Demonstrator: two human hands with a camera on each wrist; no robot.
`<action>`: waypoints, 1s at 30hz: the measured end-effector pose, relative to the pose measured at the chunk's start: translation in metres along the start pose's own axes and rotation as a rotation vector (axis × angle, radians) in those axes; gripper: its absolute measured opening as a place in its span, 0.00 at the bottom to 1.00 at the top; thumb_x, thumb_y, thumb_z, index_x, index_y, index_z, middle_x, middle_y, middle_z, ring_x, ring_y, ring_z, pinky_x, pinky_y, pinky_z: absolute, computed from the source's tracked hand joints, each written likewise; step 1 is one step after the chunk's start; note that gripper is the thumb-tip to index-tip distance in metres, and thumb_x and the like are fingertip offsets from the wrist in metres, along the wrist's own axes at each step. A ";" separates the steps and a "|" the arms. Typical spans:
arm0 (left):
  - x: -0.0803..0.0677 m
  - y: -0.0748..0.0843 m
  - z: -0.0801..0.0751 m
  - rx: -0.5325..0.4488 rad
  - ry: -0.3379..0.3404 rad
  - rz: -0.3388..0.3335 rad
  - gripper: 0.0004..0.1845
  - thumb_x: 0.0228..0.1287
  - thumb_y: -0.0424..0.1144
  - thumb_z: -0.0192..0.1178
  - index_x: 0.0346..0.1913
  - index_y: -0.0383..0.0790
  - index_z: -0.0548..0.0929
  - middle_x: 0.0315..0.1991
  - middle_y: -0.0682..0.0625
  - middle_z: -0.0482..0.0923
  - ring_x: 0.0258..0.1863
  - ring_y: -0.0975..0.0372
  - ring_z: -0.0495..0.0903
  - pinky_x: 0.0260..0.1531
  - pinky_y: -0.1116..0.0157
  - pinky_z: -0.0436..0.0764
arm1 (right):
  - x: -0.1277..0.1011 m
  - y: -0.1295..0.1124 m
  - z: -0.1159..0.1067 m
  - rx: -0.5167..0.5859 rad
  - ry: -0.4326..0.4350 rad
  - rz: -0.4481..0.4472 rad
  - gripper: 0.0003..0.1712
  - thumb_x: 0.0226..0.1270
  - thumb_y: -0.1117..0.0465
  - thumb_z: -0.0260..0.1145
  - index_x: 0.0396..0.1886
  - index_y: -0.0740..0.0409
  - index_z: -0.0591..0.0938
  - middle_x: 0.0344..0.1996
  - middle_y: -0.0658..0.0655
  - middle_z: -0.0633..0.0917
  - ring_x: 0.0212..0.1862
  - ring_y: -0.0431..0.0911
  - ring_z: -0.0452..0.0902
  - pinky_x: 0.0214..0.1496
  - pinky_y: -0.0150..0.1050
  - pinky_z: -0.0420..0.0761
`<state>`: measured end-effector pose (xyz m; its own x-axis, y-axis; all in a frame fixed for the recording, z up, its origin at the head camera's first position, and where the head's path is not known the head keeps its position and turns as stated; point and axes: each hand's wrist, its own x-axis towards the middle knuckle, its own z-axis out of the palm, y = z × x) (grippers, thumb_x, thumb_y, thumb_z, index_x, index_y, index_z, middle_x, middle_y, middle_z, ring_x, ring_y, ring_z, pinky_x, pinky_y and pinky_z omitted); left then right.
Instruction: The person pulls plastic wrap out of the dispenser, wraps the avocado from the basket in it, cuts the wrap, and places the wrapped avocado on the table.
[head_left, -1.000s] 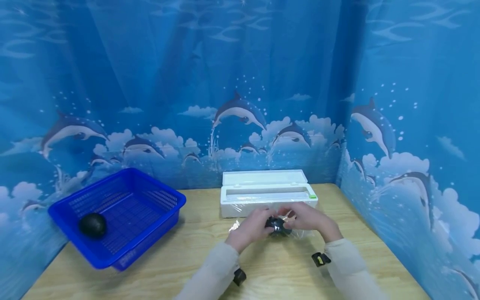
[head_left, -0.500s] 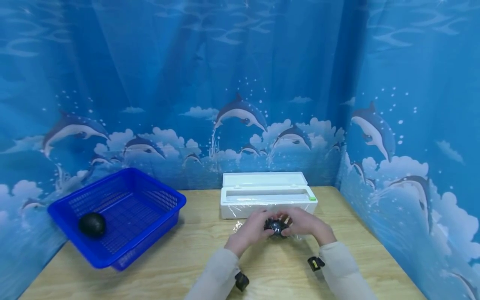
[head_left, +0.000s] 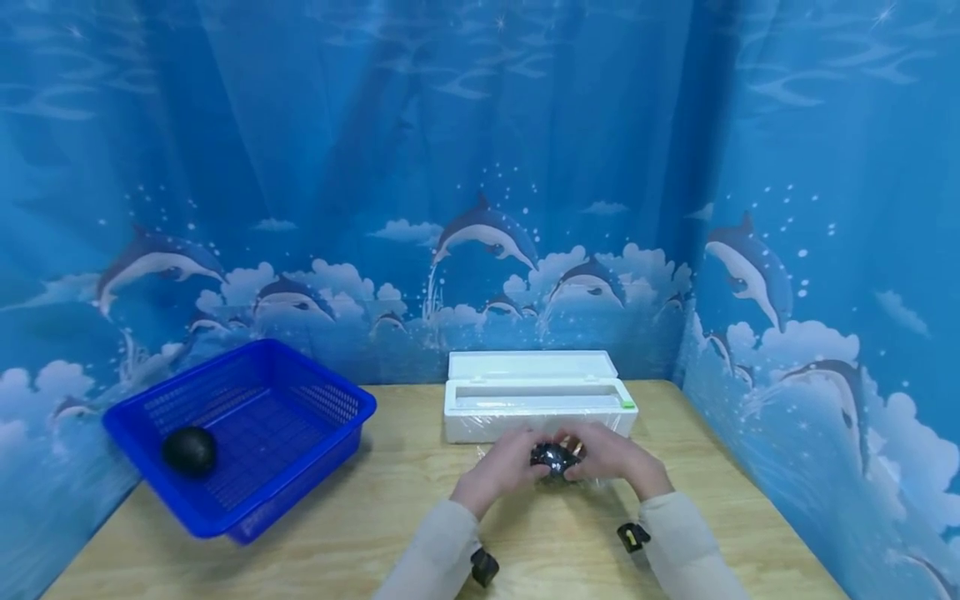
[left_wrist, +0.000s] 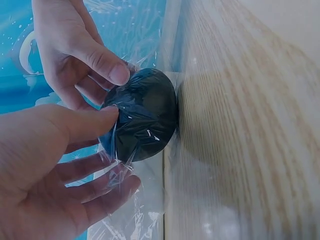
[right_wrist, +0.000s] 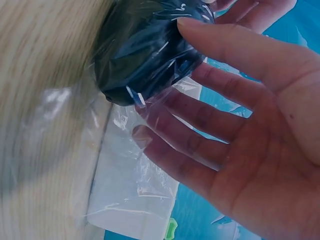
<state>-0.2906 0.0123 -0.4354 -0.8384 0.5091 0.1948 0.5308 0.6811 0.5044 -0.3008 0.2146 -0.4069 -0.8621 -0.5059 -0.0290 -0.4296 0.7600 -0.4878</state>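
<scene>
Blue plastic basket (head_left: 330, 408) has one black ball (head_left: 190, 451) in it; the white cling-film box (head_left: 536, 406) sits open. Both hands, left hand (head_left: 501, 469) and right hand (head_left: 611, 454), pinch a film-wrapped black ball (head_left: 553, 456) just above the table (head_left: 360, 525). It's round, no long axis. Only the wrist views show the wrap (right_wrist: 150, 165) clinging.

Even, bright, blue-tinted light fills the head view, sharp at the centre, its edges bowed by the wide lens; soft shadows lie under the blue basket (head_left: 247, 442); both wrist views blur on the wooden tabletop (left_wrist: 250, 125); the cling film (right_wrist: 145, 65) shows small white glints.
</scene>
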 end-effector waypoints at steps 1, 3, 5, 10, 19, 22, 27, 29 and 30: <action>0.000 0.000 0.001 -0.002 -0.003 -0.009 0.24 0.65 0.40 0.70 0.64 0.44 0.81 0.59 0.48 0.82 0.59 0.55 0.81 0.62 0.55 0.82 | 0.000 0.001 0.001 0.000 0.000 -0.001 0.29 0.52 0.68 0.80 0.56 0.58 0.82 0.48 0.59 0.88 0.48 0.50 0.84 0.52 0.50 0.87; -0.001 0.000 0.002 -0.007 -0.008 -0.022 0.23 0.67 0.42 0.69 0.64 0.44 0.81 0.58 0.48 0.82 0.58 0.55 0.81 0.62 0.55 0.82 | 0.000 0.002 0.003 -0.002 0.001 -0.001 0.29 0.52 0.67 0.80 0.56 0.58 0.82 0.47 0.58 0.88 0.48 0.50 0.84 0.52 0.51 0.87; -0.001 0.000 0.003 -0.014 -0.008 -0.034 0.23 0.68 0.43 0.68 0.64 0.44 0.81 0.57 0.48 0.82 0.57 0.56 0.81 0.61 0.55 0.82 | 0.001 0.003 0.004 -0.012 0.007 0.001 0.29 0.52 0.65 0.80 0.56 0.58 0.82 0.46 0.58 0.88 0.47 0.49 0.84 0.52 0.51 0.87; 0.002 0.000 0.003 -0.026 0.000 -0.057 0.21 0.70 0.44 0.66 0.63 0.43 0.81 0.56 0.47 0.83 0.56 0.56 0.82 0.61 0.56 0.83 | 0.003 0.003 0.004 -0.030 0.019 0.019 0.27 0.56 0.63 0.79 0.56 0.57 0.82 0.46 0.56 0.88 0.47 0.48 0.83 0.53 0.51 0.86; 0.013 -0.003 0.008 0.029 0.012 -0.044 0.13 0.73 0.43 0.63 0.53 0.40 0.84 0.48 0.49 0.85 0.48 0.60 0.83 0.55 0.60 0.84 | 0.007 0.005 0.004 -0.023 0.008 0.053 0.19 0.66 0.64 0.73 0.56 0.55 0.83 0.48 0.55 0.88 0.50 0.49 0.84 0.58 0.53 0.84; 0.015 -0.004 0.009 0.034 0.005 -0.050 0.10 0.74 0.44 0.62 0.50 0.42 0.84 0.43 0.52 0.84 0.42 0.64 0.81 0.49 0.63 0.84 | 0.008 0.007 0.005 -0.022 0.002 0.028 0.17 0.68 0.64 0.71 0.56 0.56 0.83 0.47 0.55 0.88 0.49 0.48 0.84 0.56 0.52 0.85; 0.014 0.001 0.007 0.084 0.027 -0.095 0.12 0.72 0.45 0.65 0.52 0.44 0.85 0.45 0.51 0.84 0.43 0.62 0.82 0.49 0.62 0.85 | 0.010 0.013 0.005 -0.034 -0.020 -0.043 0.15 0.70 0.63 0.69 0.55 0.55 0.84 0.46 0.53 0.86 0.47 0.45 0.81 0.53 0.48 0.84; 0.013 0.005 0.006 0.116 0.047 -0.091 0.15 0.69 0.44 0.68 0.54 0.44 0.85 0.47 0.50 0.85 0.46 0.60 0.83 0.51 0.60 0.86 | 0.010 0.014 0.005 -0.038 -0.023 -0.071 0.17 0.70 0.63 0.69 0.57 0.56 0.83 0.47 0.54 0.87 0.48 0.46 0.82 0.55 0.51 0.84; 0.013 0.006 0.005 0.128 0.057 -0.085 0.16 0.68 0.44 0.69 0.55 0.44 0.85 0.48 0.49 0.86 0.48 0.59 0.83 0.53 0.59 0.86 | 0.009 0.014 0.004 -0.039 -0.022 -0.081 0.18 0.70 0.62 0.69 0.58 0.56 0.83 0.47 0.54 0.87 0.48 0.47 0.83 0.55 0.52 0.85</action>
<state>-0.2976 0.0254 -0.4346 -0.8846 0.4189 0.2051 0.4663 0.7836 0.4106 -0.3139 0.2190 -0.4178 -0.8180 -0.5751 -0.0105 -0.5083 0.7313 -0.4548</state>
